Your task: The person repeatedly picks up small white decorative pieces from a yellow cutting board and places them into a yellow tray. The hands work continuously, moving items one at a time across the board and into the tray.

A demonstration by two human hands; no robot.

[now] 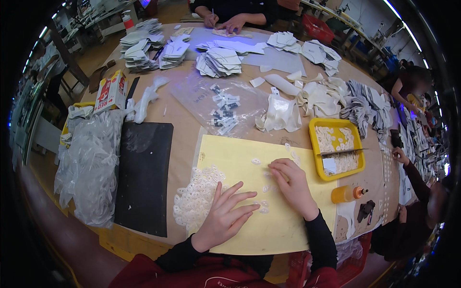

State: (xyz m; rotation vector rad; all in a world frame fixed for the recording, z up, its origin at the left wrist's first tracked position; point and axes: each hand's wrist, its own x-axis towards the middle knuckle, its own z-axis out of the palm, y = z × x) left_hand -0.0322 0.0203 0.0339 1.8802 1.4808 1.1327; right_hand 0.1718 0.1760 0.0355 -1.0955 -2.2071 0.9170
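Note:
My left hand (224, 214) is open, its fingers spread above a yellow sheet (235, 153). It hovers at the right side of a heap of small whitish oval pieces (189, 204), with fingertips close to a few loose ovals (264, 210). To its right, my right hand (294, 186) is bent over the sheet, fingers drawn together toward the thumb. Whatever lies between those fingertips is too small or hidden to make out. Single ovals (256, 161) are spread around and partly under the right hand.
A divided yellow tray (314, 144) of small pieces stands at right, near an orange-filled bottle (346, 194). A black board (144, 177) and plastic bags (91, 168) lie left. Stacked cut pieces (218, 62) sit farther back. Across the table, a person's hands (235, 23) work.

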